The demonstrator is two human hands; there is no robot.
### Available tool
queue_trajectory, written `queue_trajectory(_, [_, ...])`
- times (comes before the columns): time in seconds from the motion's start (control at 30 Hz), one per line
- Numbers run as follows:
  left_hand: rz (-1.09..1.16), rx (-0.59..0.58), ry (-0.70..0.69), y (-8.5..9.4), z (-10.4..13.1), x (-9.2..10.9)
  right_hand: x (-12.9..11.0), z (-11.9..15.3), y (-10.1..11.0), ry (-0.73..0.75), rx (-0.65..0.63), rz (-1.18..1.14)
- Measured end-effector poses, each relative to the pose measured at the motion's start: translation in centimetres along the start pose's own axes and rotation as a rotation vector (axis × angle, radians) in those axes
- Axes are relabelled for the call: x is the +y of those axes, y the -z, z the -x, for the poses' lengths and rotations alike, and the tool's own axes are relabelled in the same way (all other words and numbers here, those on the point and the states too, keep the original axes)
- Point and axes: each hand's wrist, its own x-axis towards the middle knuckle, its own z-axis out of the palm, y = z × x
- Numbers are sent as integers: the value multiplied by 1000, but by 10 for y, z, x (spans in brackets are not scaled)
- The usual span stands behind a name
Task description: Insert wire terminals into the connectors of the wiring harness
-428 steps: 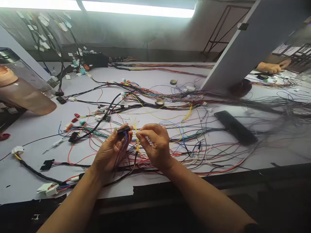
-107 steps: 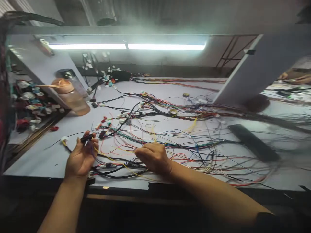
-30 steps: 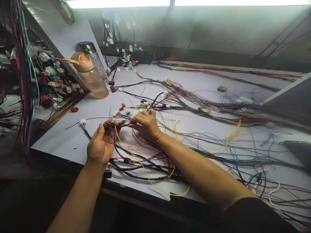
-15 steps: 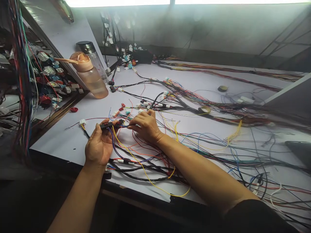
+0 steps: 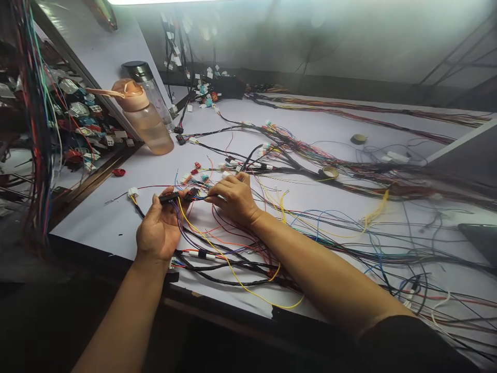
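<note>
Long black connector housing (image 5: 169,198) is clamped in left hand (image 5: 155,235), over table (image 5: 97,220); wires (image 5: 202,197) beside smaller black connector (image 5: 191,195) are pinched by right hand (image 5: 236,199). Housing best kept steady, wires unstrained.

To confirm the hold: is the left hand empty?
No, the left hand holds a long black connector, with a yellow wire running from it.

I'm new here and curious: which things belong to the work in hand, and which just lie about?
In the work:
black connector in left hand
smaller black connector, wires at right hand
tape rolls, perhaps

Seemingly just lying about:
peach-lidded bottle
black-lidded bottle
</note>
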Motion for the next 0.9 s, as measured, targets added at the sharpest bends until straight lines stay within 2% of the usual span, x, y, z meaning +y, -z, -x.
queue_trajectory(0.13, [23,23,-37,-3,-1,2,-2,0,1,-54,-60,33])
queue_trajectory(0.3, [64,69,-68,-2,-2,3,-3,-12,9,-113,-219,15])
queue_trajectory(0.4, [79,63,-89,-1,-2,4,1,-20,39,-138,-179,-61])
queue_trajectory(0.5, [85,66,-92,0,-2,4,7,-12,88,-165,-59,-189])
queue_trajectory(0.6, [138,62,-67,1,-1,5,13,20,134,-197,18,-227])
queue_trajectory(0.67, [184,43,-54,1,0,6,17,53,155,-244,58,-191])
queue_trajectory(0.77, [208,34,-41,1,2,8,22,107,167,-325,72,-155])
queue_trajectory(0.9, [170,31,-25,0,2,11,26,166,167,-400,55,-86])
